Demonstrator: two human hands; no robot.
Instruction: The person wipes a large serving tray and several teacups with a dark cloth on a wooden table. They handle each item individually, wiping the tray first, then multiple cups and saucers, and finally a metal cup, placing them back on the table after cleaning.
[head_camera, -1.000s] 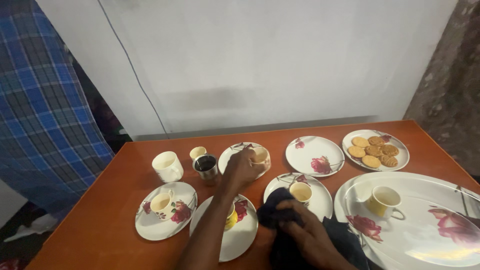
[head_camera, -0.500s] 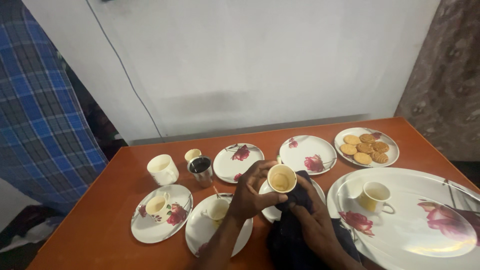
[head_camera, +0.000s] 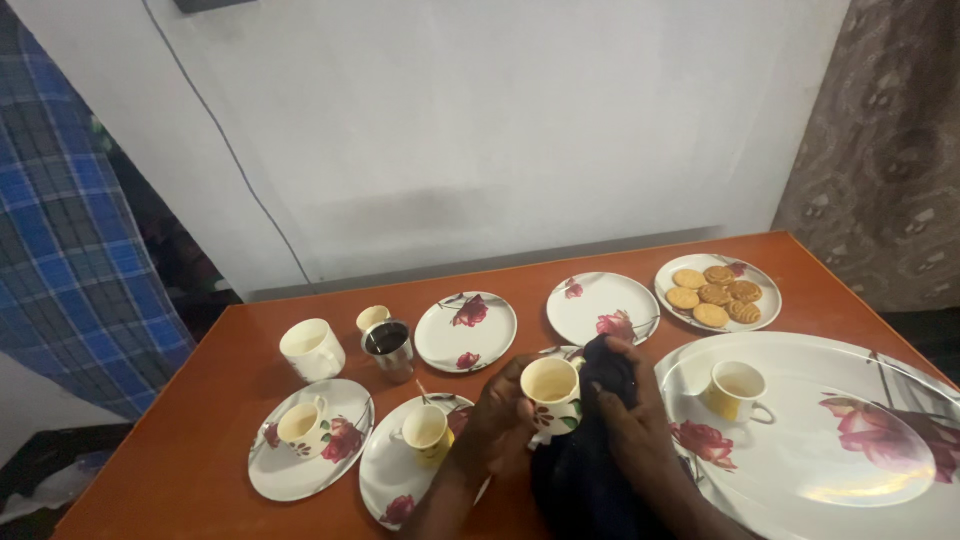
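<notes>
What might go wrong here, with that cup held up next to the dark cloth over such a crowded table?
The left hand holds a floral cup above the saucers; if the grip slips, it might drop onto the yellow cup below. The dark cloth in the right hand hangs near the big tray and may drag its cup. Any dregs could spill.

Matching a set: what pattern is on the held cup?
Cream cup with a red flower and green leaves, head view.

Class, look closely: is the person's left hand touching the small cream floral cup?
Touching. The head view shows the left hand wrapped around the small cream floral cup, fingers against its side, lifted clear of the plates.
</notes>
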